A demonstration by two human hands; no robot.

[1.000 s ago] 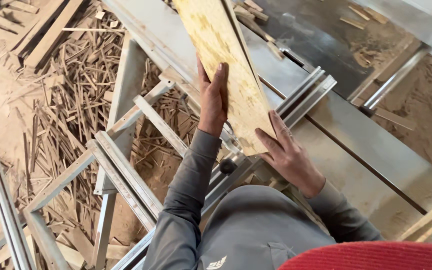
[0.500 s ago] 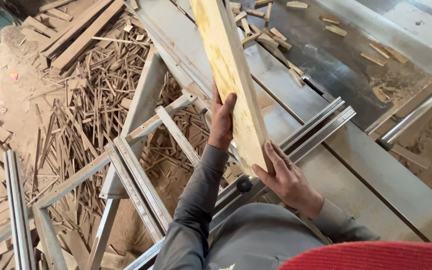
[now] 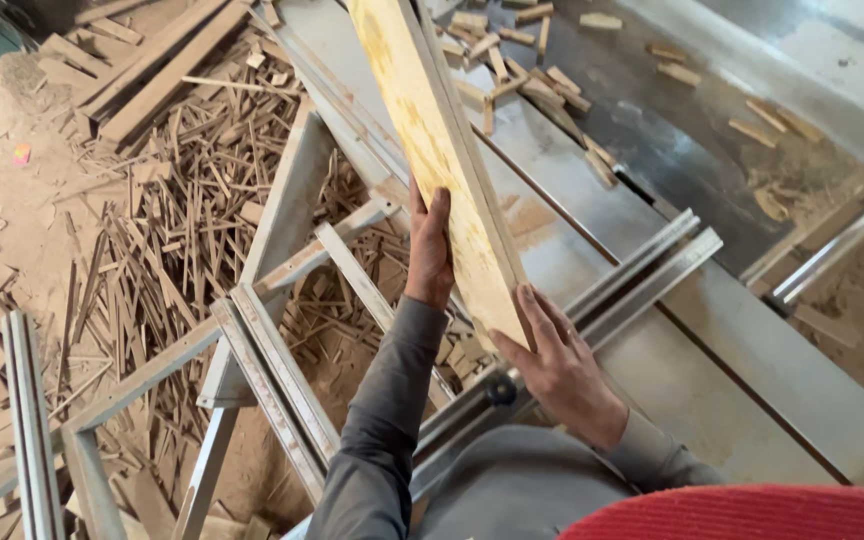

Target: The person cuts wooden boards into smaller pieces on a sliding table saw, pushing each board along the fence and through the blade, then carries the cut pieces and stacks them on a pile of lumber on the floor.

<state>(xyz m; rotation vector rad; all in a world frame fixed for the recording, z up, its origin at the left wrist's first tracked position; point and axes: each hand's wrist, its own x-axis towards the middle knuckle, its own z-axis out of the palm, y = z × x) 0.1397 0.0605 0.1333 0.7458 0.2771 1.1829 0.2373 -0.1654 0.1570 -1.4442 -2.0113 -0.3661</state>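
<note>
A long yellowish board (image 3: 442,150) stands tilted on edge above the steel tabletop (image 3: 712,360), gripped by both hands: the left hand (image 3: 430,250) clasps its far face, the right hand (image 3: 557,365) cradles the near end, steadying it. Offcuts (image 3: 182,230) litter the floor.

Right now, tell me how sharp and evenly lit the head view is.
Head view: soft, even daylight, no hard glare; the yellow board and both hands, left and right, look fairly sharp; the red blur at the bottom edge is out of focus.

Board (image 3: 442,160) steeper (nearly on edge)
</note>
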